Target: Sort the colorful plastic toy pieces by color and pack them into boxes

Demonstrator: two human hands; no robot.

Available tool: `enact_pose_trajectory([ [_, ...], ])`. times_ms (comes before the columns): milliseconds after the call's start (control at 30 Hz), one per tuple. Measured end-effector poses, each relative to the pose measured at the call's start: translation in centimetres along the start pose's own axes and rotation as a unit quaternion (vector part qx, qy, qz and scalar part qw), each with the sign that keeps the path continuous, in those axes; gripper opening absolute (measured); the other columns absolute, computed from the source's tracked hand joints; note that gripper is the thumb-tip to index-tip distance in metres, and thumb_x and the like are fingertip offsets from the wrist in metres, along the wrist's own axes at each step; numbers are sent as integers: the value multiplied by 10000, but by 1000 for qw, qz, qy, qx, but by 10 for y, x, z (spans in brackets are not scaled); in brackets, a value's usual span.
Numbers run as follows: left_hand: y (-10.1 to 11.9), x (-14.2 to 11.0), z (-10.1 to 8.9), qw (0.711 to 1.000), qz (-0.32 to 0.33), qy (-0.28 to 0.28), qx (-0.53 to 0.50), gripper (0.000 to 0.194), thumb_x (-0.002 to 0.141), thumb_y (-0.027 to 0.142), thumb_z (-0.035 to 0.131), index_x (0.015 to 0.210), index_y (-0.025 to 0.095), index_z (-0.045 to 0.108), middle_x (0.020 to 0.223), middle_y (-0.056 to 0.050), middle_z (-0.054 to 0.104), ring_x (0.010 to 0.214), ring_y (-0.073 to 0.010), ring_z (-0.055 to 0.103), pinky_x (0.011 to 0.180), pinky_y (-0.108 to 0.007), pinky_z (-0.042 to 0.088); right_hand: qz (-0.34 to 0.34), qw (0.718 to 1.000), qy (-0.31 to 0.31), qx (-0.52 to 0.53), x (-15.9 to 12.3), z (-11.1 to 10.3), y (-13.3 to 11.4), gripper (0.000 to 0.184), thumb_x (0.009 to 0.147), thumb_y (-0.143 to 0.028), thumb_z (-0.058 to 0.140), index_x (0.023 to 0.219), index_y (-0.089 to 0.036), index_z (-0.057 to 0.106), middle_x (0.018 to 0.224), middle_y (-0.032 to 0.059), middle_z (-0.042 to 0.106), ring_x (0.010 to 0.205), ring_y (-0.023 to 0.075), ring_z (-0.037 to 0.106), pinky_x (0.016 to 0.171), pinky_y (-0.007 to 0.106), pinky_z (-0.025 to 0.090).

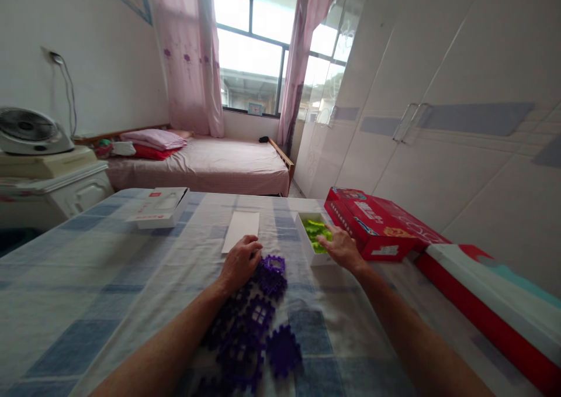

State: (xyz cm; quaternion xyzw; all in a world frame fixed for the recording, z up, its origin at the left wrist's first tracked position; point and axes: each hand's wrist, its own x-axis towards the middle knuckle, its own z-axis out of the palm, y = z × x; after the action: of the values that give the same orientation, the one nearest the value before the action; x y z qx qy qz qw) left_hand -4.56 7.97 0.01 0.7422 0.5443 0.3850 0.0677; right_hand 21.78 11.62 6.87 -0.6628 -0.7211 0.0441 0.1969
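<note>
My left hand (240, 261) rests with curled fingers on a purple interlocking toy piece (272, 271) at the top of a cluster of several purple pieces (254, 332) on the checked tablecloth. My right hand (340, 246) reaches into a small white box (307, 249) holding green pieces (317, 231); its fingers lie over the green pieces, and whether they grip one is hidden.
A white paper sheet (241, 230) lies beyond my left hand. A flat white box (160, 207) sits at far left of the table. A red box (374, 223) and a longer red-and-white box (491, 303) line the right edge beside the wardrobe. A bed (210, 163) stands behind.
</note>
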Motion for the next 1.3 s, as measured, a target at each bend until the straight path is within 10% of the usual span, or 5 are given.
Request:
enact_pose_trajectory([
  [500, -17, 25, -64, 980, -175, 11, 92, 309, 838, 277, 435, 964, 135, 679, 960, -88, 682, 802, -169, 644, 780, -275, 489, -76, 983, 129, 104, -32, 13, 40, 348, 829, -376, 416, 989, -187, 660, 1055, 87, 654, 1026, 231, 565, 926, 383, 421],
  [1100, -21, 8, -46, 950, -157, -42, 266, 325, 858, 341, 412, 1040, 175, 625, 1007, -92, 626, 861, -212, 627, 741, -296, 468, -56, 988, 91, 113, -40, 12, 34, 372, 907, -332, 338, 1115, -191, 613, 1135, 81, 632, 1096, 202, 550, 950, 380, 401],
  [1300, -19, 7, -43, 951, -135, -63, 272, 329, 834, 351, 468, 1052, 167, 633, 988, -90, 615, 902, -234, 604, 752, -315, 466, -163, 982, 91, 17, -33, 13, 25, 383, 900, -411, 402, 1225, -275, 554, 1336, 30, 506, 1305, 256, 329, 1017, 490, 299],
])
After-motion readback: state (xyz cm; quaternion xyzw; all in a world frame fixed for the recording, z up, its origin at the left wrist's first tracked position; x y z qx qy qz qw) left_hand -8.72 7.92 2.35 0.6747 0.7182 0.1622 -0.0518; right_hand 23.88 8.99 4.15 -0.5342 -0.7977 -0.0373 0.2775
